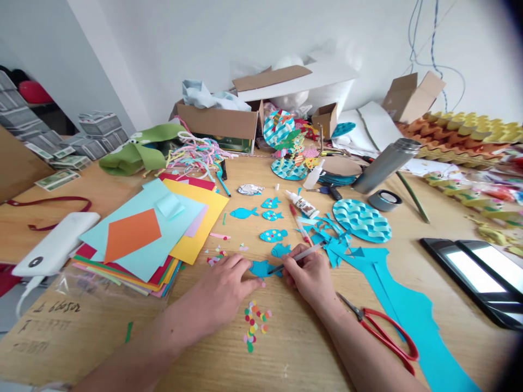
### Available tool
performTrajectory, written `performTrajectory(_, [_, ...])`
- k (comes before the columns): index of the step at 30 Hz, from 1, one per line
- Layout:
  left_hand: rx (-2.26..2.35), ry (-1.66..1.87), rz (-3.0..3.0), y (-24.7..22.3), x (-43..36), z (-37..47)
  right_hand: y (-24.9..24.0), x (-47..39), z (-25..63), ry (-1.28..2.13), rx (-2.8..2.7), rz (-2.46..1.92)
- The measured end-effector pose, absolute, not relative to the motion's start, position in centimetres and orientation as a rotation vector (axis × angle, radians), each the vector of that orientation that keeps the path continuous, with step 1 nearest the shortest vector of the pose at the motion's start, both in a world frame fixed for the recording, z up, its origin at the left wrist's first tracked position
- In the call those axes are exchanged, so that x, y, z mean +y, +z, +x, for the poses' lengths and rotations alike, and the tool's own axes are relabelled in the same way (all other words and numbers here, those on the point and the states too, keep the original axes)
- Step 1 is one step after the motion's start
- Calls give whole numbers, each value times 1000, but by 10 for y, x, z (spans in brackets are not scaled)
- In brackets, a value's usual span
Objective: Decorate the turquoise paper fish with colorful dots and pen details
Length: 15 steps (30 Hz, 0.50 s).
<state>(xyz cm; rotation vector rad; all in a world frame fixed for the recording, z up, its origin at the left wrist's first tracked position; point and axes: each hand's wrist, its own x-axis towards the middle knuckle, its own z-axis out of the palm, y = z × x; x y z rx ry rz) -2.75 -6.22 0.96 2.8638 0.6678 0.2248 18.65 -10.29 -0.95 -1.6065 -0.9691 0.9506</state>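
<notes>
A small blue paper fish [260,268] lies on the wooden table between my two hands. My left hand [226,283] rests at its left end, index finger and thumb closed on its edge, holding it down. My right hand [309,272] grips a slim pen [304,253], its dark tip touching the fish near the tail. Just beyond is another blue fish [281,250], partly behind my right hand. Farther up lie dotted fish [273,236], a plain blue fish [244,213] and a white patterned fish [250,189]. Colored paper dots [254,321] are scattered closer to me.
Red-handled scissors [384,332] and blue paper [408,305] lie right of my right arm. Stacked colored paper [204,218] sits left. Beyond are a glue bottle [302,204], a red pen [300,223], a wavy blue disc [362,220] and a metal flask [386,165].
</notes>
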Motion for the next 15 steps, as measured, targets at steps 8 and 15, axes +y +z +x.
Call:
performTrajectory(8, [666, 213, 2851, 8, -61, -27, -13, -104, 188, 948, -989, -1610])
performTrajectory(15, [667, 217, 2867, 9, -62, -28, -12, -103, 187, 956, -967, -1600])
